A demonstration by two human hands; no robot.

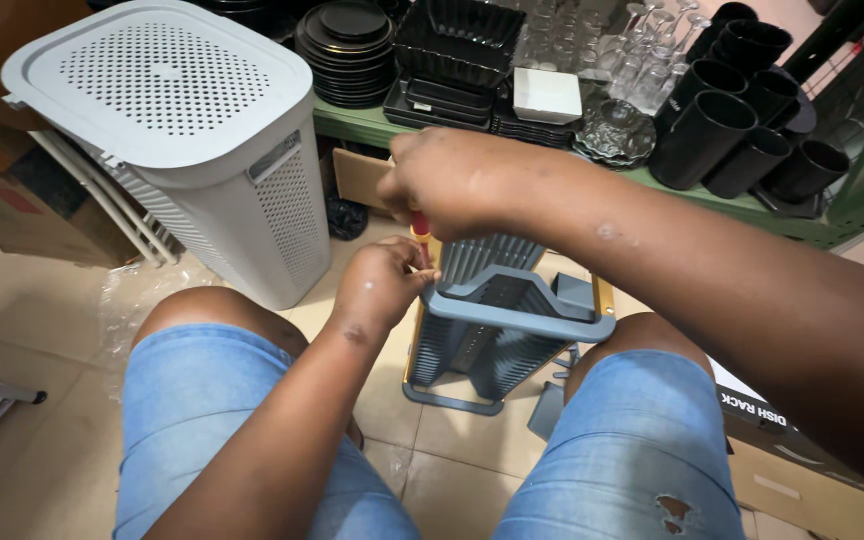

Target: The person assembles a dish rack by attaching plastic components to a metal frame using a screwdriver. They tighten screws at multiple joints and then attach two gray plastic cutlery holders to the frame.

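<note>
A grey plastic dish rack (497, 320) with yellow side rails stands on the tiled floor between my knees. My right hand (452, 180) is closed around a red-handled tool (419, 224), likely a screwdriver, pointing down at the rack's upper left corner. My left hand (384, 285) pinches that same corner of the rack's grey frame, just under the tool. The tool's tip is hidden behind my left fingers.
A tall grey perforated laundry hamper (202, 140) stands to the left. A green shelf (752, 205) behind holds black plates (347, 50), black trays, black cups (732, 130) and glassware. A cardboard box (792, 460) lies at right by my leg.
</note>
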